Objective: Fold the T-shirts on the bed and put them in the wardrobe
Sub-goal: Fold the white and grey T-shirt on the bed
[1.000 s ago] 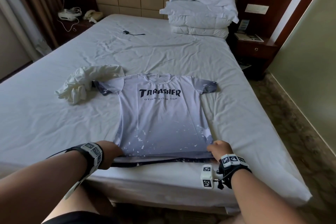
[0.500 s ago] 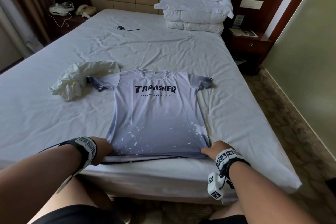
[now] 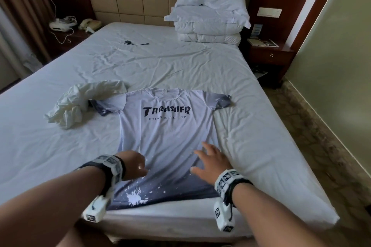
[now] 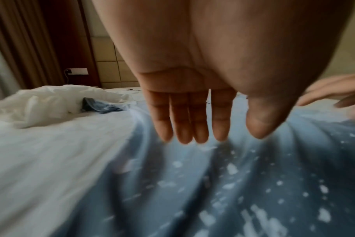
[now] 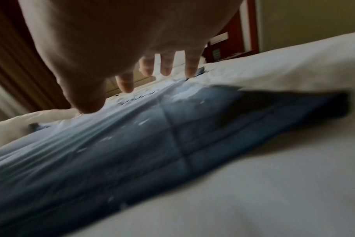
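A pale grey-blue T-shirt (image 3: 166, 132) with black lettering and a white-spattered hem lies flat, front up, at the near edge of the bed (image 3: 50, 152). My left hand (image 3: 133, 163) hovers over its lower left part, fingers straight and together (image 4: 184, 118) just above the cloth (image 4: 233, 184). My right hand (image 3: 210, 161) is spread over the lower right part, fingers apart (image 5: 166, 65), holding nothing, above the shirt's hem (image 5: 132, 144). A crumpled white T-shirt (image 3: 80, 104) sits beside the spread shirt's left sleeve, seen also in the left wrist view as a white heap (image 4: 51, 102).
Stacked white pillows (image 3: 210, 12) stand at the bed's head on the right. A small black device with a cord (image 3: 134, 42) lies on the sheet further up. Bedside tables flank the bed: left with a phone (image 3: 89, 24), right (image 3: 269, 54) with papers. Carpeted floor runs along the right.
Both hands have let go of the shirt's hem corners and moved up and inward over its lower body, fingers now straightened. The shirt lies further onto the bed's near edge.
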Demonstrator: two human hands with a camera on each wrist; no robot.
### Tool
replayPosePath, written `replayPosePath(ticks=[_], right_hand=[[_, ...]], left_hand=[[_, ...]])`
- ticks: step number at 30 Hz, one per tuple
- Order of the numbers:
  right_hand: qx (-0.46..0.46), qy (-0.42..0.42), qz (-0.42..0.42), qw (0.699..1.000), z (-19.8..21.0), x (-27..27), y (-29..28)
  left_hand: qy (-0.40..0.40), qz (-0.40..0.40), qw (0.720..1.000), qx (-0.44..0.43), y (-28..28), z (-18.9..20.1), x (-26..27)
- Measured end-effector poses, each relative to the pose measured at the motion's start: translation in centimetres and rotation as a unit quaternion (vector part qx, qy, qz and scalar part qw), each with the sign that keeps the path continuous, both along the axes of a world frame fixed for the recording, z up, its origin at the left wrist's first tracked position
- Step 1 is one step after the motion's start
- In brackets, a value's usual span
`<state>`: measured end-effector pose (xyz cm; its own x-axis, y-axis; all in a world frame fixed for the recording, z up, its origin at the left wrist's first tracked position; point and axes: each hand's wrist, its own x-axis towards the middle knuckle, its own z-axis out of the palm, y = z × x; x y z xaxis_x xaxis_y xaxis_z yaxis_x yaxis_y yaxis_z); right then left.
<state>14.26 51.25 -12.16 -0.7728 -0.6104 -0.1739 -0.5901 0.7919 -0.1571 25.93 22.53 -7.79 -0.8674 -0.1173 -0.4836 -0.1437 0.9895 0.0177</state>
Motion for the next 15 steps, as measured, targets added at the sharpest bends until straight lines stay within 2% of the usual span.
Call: replayPosePath(ticks=[2, 5, 10, 12, 15], right_hand=[[0.026, -0.003, 0.034, 0.999, -1.3, 0.1, -1.3], [0.038, 0.014, 0.017, 0.999, -3.8, -0.4, -0.6], [-0.008, 0.058, -0.007, 0.998, -6.5, -1.9, 3.3], [-0.025, 0.071, 0.005, 0.997, -6.5, -3.2, 4.2], [-0.074, 0.037, -0.036, 0.996, -5.4, -6.5, 3.7]], left_hand=[[0.055, 0.003, 0.998, 0.029, 1.7, -1.0, -1.9], [0.099, -0.010, 0.994, 0.048, 4.3, -2.9, -4.1], [0.092, -0.027, 0.994, 0.052, 4.9, -5.0, -7.3], [0.083, 0.000, 0.995, 0.061, 4.3, -5.2, -9.2], [0.053, 0.042, 0.994, 0.090, 3.7, -4.7, -13.1]])
